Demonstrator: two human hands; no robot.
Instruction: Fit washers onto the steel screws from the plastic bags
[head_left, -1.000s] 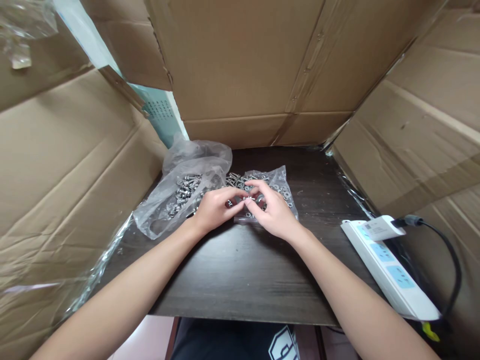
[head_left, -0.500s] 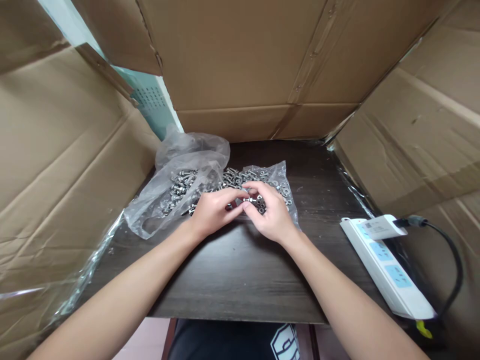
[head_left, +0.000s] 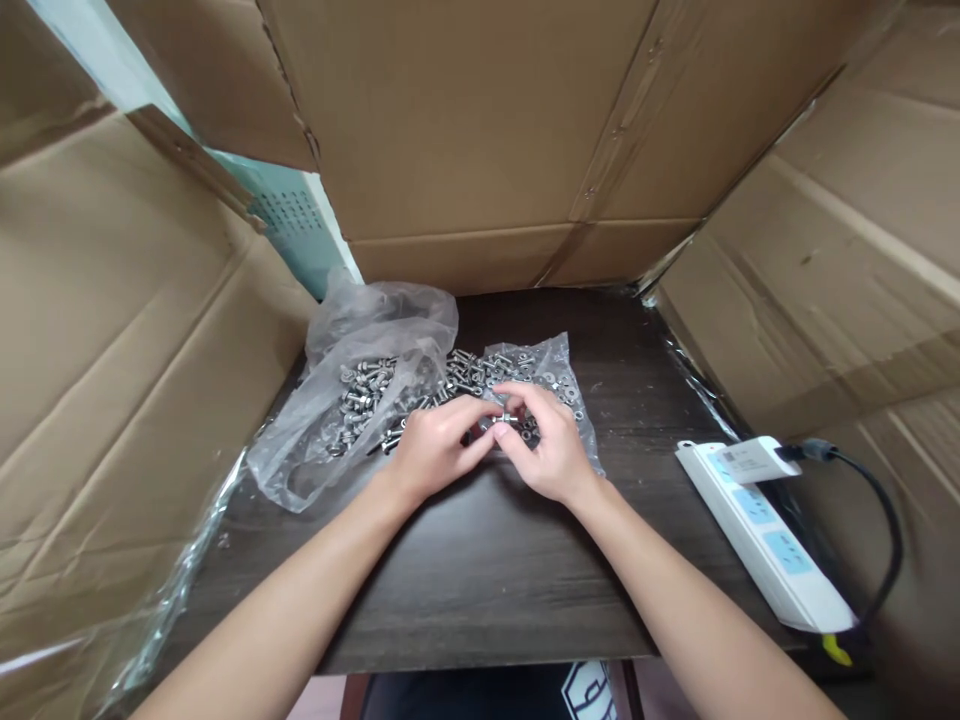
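Observation:
Between the fingertips of both hands is a small silver bolt [head_left: 507, 419], lying level, with what looks like a nut or washer on its shaft. My left hand [head_left: 442, 445] is closed, thumb and index pinching the bolt's left end, which the fingers hide. From the other side my right hand [head_left: 546, 440] pinches round the same bolt with thumb and fingers. Just beyond the hands, many loose bolts [head_left: 466, 370] lie heaped on clear plastic. Nuts and washers [head_left: 559, 384] are scattered on the plastic sheet behind my right hand.
A crumpled clear plastic bag [head_left: 375, 320] lies at the left with more bolts in it. On the right of the dark table [head_left: 480, 570] sits a white power strip [head_left: 757, 530] with a plugged-in adapter and black cable. Cardboard walls [head_left: 480, 120] enclose the back and sides.
Both hands keep their pinch on the bolt, with only small finger shifts. The whole view has tilted slightly, so the scene sits a little lower.

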